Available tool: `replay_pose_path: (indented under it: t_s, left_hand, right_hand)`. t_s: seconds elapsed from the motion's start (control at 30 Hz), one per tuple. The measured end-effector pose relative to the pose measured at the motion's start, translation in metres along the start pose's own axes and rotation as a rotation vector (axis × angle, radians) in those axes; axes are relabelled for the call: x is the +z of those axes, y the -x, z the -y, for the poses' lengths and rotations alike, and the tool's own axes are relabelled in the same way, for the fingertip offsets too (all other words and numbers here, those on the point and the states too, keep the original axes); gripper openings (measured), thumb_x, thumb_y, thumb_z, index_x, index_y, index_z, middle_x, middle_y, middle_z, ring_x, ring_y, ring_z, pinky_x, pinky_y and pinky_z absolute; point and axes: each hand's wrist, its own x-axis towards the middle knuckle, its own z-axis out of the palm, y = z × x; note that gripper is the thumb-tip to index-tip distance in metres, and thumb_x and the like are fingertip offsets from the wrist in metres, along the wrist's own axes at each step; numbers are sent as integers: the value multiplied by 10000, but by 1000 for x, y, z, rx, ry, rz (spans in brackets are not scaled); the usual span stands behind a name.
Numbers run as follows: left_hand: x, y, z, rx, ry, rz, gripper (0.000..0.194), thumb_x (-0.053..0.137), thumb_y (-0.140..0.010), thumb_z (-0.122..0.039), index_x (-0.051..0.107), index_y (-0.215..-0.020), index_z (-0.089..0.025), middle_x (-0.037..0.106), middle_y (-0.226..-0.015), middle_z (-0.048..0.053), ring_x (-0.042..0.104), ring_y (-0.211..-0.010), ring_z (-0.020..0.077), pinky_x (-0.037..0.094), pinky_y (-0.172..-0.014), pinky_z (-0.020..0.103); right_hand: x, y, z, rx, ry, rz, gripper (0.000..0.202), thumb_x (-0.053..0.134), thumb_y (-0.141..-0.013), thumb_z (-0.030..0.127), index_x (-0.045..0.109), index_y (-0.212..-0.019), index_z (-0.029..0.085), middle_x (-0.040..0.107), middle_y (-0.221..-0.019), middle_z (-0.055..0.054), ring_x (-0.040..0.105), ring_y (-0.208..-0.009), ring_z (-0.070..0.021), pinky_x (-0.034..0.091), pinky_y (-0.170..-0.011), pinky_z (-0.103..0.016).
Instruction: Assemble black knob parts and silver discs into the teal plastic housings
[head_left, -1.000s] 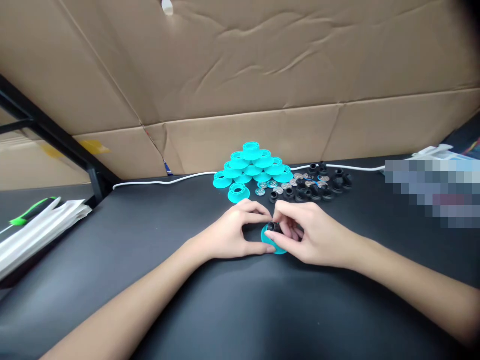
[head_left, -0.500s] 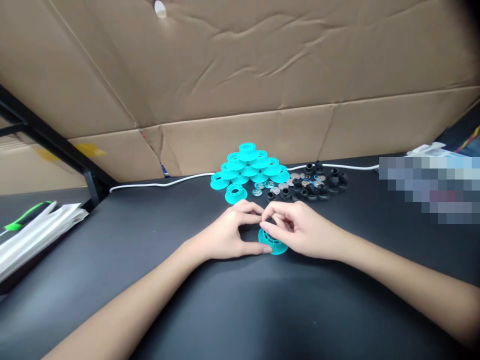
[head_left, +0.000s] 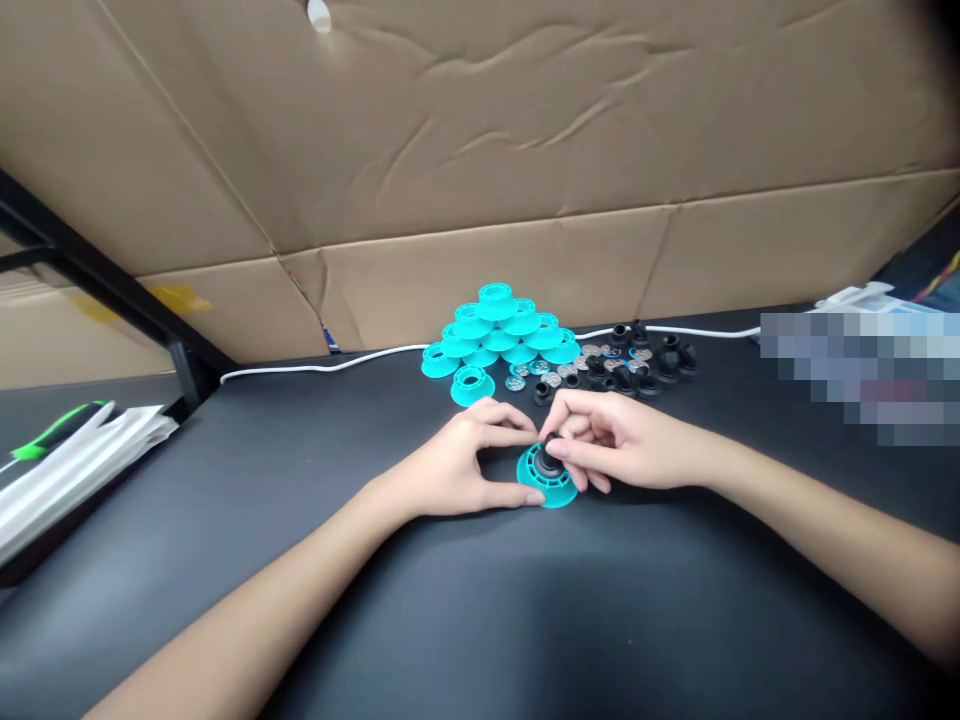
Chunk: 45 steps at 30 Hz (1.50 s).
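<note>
A turquoise flared plastic ring (head_left: pixel 551 494) lies on the black tabletop in front of me. My left hand (head_left: pixel 469 460) holds its rim between thumb and fingers from the left side. A black knob-like piece (head_left: pixel 551 458) sits upright in the ring's centre. My right hand (head_left: pixel 611 440) pinches the top of that knob between thumb and index finger; its other fingers are curled beside the ring. Behind my hands, another turquoise ring (head_left: pixel 472 386) stands in front of a stacked group of the same rings (head_left: pixel 495 320).
Right of the stack lie several silvery discs (head_left: pixel 553 380) and several black knob-like pieces (head_left: pixel 667 365). A white cable (head_left: pixel 345 364) runs along the cardboard backing (head_left: pixel 465 230). At the left are white packets (head_left: pixel 90 470) and a green-and-black tool handle (head_left: pixel 64 428).
My right hand has shifted slightly right and its grip has changed, so the black knob in the ring now shows. The left hand stays on the ring.
</note>
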Motion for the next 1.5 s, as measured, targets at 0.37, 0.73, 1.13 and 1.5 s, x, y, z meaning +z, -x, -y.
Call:
replay_pose_path:
  t_s: [0.37,0.73,1.13,1.5]
  left_hand:
    - [0,0,-3,-9,-34,0,437,899,-826,-445,808,-1204,-246,734,-1234,86,660,-1141,272,527,-1034,419]
    - [-3,1,0,10,-9,38,455,902,-830,-430,801,-1233,-242,727,-1245,84,655,-1148,261,507,-1049,401]
    - [-2,2,2,28,-12,29,453,902,-827,-435,802,-1224,-240,734,-1236,95,662,-1136,263,516,-1044,415]
    - [-3,2,-3,27,-33,42,436,899,-832,-398,802,-1230,-250,734,-1230,81,649,-1129,260,513,-1033,411]
  right_hand:
    - [23,9,10,-422,1065,-318,288,543,-1086,325,617,-832,211,617,-653,1,505,-527,-148,251,-521,-337]
    - [-2,9,8,-255,384,-21,238,670,-1036,363,757,-1189,203,735,-858,-12,628,-675,-131,513,-638,-252]
    - [3,4,8,-203,287,-56,188,782,-958,378,775,-1015,198,711,-816,4,637,-693,-131,508,-649,-251]
    - [16,6,16,-226,386,-145,224,750,-984,381,700,-902,178,691,-735,5,580,-606,-127,439,-578,-245]
